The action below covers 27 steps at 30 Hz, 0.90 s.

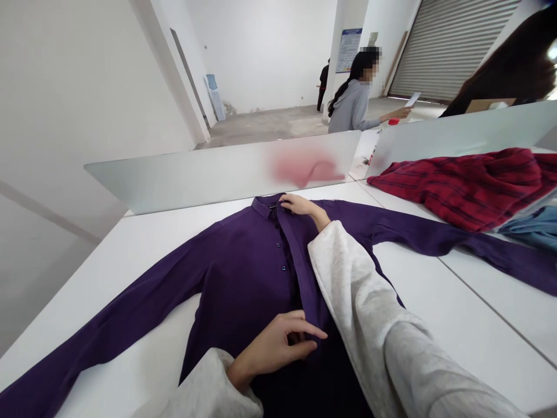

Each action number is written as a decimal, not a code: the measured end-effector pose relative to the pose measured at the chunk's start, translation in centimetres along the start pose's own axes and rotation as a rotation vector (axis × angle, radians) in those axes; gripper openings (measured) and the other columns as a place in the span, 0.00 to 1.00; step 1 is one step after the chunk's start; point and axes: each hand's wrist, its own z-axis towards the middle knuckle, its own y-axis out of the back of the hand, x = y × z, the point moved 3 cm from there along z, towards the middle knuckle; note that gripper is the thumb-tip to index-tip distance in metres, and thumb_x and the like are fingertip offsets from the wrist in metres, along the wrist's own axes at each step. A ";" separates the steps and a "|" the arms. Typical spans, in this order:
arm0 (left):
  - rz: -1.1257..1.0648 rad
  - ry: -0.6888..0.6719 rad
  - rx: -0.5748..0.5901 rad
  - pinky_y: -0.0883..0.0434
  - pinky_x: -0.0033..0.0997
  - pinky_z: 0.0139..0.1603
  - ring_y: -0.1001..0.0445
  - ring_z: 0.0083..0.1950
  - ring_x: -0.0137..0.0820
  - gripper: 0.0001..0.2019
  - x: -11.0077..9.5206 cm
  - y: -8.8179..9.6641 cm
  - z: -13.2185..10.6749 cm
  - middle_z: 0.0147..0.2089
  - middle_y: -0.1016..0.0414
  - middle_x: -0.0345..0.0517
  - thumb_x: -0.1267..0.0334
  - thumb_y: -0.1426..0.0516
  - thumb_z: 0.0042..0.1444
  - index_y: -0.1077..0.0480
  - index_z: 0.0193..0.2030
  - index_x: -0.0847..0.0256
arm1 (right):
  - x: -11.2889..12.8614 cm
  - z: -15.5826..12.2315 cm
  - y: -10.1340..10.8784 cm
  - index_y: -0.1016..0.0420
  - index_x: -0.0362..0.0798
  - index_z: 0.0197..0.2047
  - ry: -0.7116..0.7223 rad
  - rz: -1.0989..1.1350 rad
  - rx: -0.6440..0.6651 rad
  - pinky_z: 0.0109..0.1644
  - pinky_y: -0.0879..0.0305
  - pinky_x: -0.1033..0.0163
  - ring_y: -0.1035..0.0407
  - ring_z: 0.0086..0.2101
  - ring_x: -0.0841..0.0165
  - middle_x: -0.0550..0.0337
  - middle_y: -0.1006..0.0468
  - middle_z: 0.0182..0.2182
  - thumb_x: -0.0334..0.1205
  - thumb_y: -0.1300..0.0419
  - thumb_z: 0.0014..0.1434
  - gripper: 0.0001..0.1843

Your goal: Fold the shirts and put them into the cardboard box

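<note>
A dark purple button-up shirt (pixel 243 273) lies face up on the white table, sleeves spread to both sides. Its front placket hangs partly open, with small buttons showing along the left edge. At the neck, my right hand (pixel 298 204) pinches the shirt by the right side of its collar. Over the lower front hovers my left hand (pixel 278 345), thumb and index finger apart, close to the placket with nothing visible between them. Its other fingers are curled and partly hidden.
The white table (pixel 418 284) has a frosted divider (pixel 209 174) along its far edge. At the right lie a red plaid garment (pixel 470 183) and blue denim (pixel 533 226). Beyond the divider, a person in a grey hoodie (pixel 350 104) holds something flat and white.
</note>
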 end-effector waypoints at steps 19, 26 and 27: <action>0.054 0.031 0.056 0.40 0.23 0.30 0.39 0.31 0.24 0.08 0.2 1.4 0.0 0.32 0.35 0.39 0.59 0.40 0.52 0.21 0.37 0.55 | -0.5 1.7 -5.5 0.26 0.47 0.51 -0.287 -0.112 -0.089 0.50 0.37 0.65 0.30 0.48 0.64 0.52 0.25 0.50 0.38 0.45 0.62 0.15; 0.119 -0.034 0.039 0.39 0.23 0.32 0.39 0.30 0.23 0.09 -0.4 2.3 -0.5 0.28 0.33 0.38 0.57 0.39 0.53 0.20 0.39 0.53 | -0.8 2.4 -5.5 0.26 0.46 0.51 -0.366 -0.106 -0.056 0.49 0.36 0.65 0.30 0.48 0.64 0.52 0.25 0.50 0.39 0.47 0.63 0.16; 0.133 -0.043 0.037 0.39 0.24 0.32 0.38 0.30 0.24 0.09 -0.6 2.4 -0.6 0.29 0.32 0.38 0.56 0.39 0.53 0.20 0.39 0.53 | -0.9 2.5 -5.5 0.26 0.47 0.51 -0.375 -0.111 -0.049 0.49 0.36 0.65 0.30 0.48 0.64 0.52 0.24 0.50 0.39 0.47 0.63 0.15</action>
